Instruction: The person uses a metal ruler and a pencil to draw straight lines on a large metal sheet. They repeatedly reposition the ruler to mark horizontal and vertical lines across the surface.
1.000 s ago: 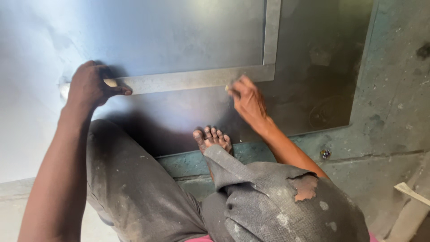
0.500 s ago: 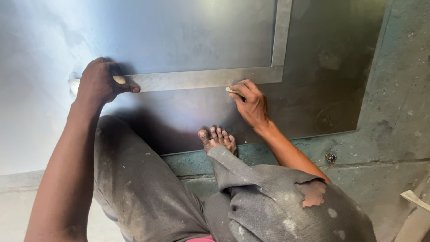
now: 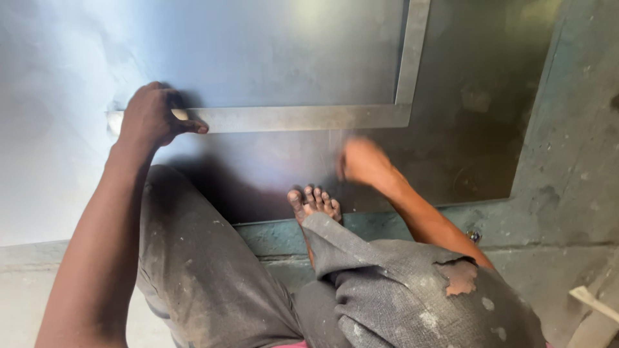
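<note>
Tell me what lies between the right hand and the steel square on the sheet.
Nothing visible. The right hand, blurred, sits just below the steel square, with only bare metal sheet between. The left hand presses the square's other end.

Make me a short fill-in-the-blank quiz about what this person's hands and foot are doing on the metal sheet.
1. The left hand presses down on one end of a flat, L-shaped metal ____.
2. The right hand looks ____ in the picture, just below the square.
3. The toes of a bare ____ rest on the metal sheet.

Missing words: square; blurred; foot
</note>
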